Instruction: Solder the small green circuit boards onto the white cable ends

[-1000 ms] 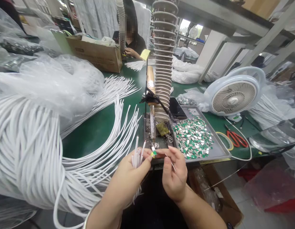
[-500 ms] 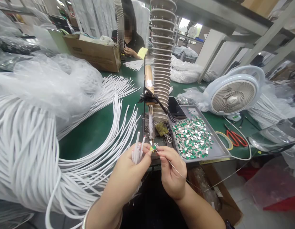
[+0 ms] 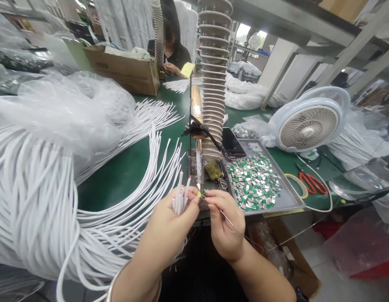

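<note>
Several white cables (image 3: 181,198) are bunched in my left hand (image 3: 173,218), their cut ends pointing up. The thumb and forefinger of that hand pinch near a small yellow and green piece, close under the tip of the soldering iron (image 3: 199,165), which is clamped upright with its tip down. My right hand (image 3: 226,220) is closed on a thin solder wire (image 3: 229,222) that trails off to the lower right. Its fingertips meet the left ones at a small green circuit board (image 3: 203,192). Which fingers bear the board is too small to tell.
A grey tray (image 3: 290,197) of small green and silver boards lies to the right, beside red-handled pliers (image 3: 312,183) and a fan (image 3: 307,121). A ribbed hose (image 3: 215,75) hangs behind the iron. White cable bundles (image 3: 40,201) fill the left. Across the bench sits another person (image 3: 178,52).
Both hands have shifted very slightly left and up at the iron's tip. The cables in my left hand lean a little differently; the grips look unchanged.
</note>
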The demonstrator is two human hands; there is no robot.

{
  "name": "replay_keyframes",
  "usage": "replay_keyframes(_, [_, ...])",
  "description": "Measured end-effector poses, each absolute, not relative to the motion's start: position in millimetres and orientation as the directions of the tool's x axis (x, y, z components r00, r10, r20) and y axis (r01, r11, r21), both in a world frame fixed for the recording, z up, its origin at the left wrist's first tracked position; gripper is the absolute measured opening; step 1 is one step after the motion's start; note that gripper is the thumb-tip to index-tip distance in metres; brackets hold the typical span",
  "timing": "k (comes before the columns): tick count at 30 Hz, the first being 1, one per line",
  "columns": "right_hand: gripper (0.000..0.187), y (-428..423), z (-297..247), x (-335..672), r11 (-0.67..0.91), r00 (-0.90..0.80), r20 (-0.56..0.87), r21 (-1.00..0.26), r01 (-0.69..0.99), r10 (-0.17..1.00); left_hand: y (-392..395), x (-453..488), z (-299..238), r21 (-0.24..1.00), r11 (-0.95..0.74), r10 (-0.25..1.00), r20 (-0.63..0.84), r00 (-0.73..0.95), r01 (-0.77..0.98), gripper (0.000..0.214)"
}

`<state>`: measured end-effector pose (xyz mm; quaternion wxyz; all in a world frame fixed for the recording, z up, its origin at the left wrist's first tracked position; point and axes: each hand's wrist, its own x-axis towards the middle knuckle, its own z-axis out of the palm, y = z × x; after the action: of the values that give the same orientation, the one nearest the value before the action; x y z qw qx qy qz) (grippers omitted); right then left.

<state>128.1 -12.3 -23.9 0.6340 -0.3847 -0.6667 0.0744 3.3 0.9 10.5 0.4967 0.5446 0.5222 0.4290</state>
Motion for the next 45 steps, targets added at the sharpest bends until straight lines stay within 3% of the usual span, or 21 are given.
replay_keyframes(15, [0.019,-12,-21,127,0.694,0.099,0.814,-0.546,0.469,0.573,-1,2,14,0.987,0.030,0.995,-0.044,0.089,0.159,0.006])
replay_keyframes(35, [0.023,-21,-33,132,0.657,0.073,0.760,-0.602,0.454,0.646,-8,3,-2,0.984,0.051,0.990,-0.073,0.123,0.172,0.008])
replay_keyframes(41, [0.024,-31,-32,138,0.654,-0.010,0.735,-0.598,0.462,0.678,-26,3,-8,0.966,-0.061,0.965,-0.008,0.263,0.252,0.022])
replay_keyframes(45, [0.022,-41,-34,145,0.642,-0.046,0.711,-0.602,0.475,0.701,-36,-2,-11,0.955,-0.063,0.973,-0.006,0.231,0.291,0.027])
